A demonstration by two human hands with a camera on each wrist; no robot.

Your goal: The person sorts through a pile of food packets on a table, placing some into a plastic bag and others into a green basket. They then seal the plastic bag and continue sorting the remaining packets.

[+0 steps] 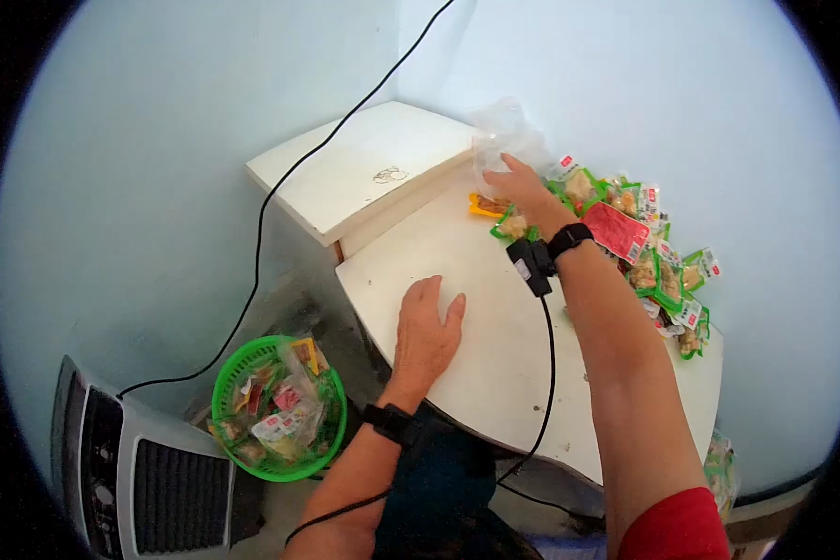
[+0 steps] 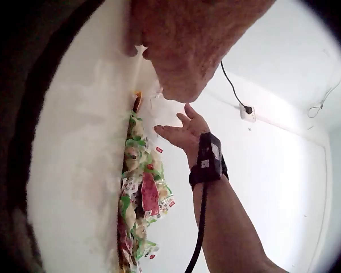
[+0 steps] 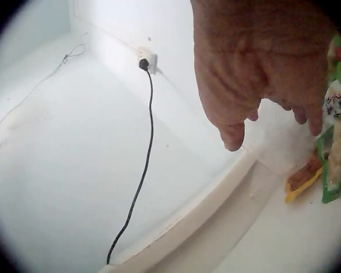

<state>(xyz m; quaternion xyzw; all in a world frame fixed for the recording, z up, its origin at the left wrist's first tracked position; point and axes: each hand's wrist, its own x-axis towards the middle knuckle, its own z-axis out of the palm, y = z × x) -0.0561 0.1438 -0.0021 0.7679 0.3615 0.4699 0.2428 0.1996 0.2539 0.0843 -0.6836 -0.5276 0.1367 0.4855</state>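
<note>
My right hand (image 1: 525,189) reaches toward the back of the white table (image 1: 476,280), beside a clear plastic bag (image 1: 506,131). Its fingers are spread and hold nothing in the left wrist view. Below and beside it lies a heap of small food packets (image 1: 667,275), mostly clear with green edges. A red packet (image 1: 618,231) lies among them, and a yellow-edged packet (image 3: 304,177) is near the fingertips in the right wrist view. My left hand (image 1: 427,334) is over the table's left front part, fingers loosely extended, thumb apart, holding nothing.
A raised white shelf (image 1: 383,168) stands at the table's back left. On the floor at left, a green basket (image 1: 222,411) contains several packets, beside a grey-black appliance (image 1: 173,467). A black cable (image 1: 259,243) hangs across the left side. Walls close in behind and right.
</note>
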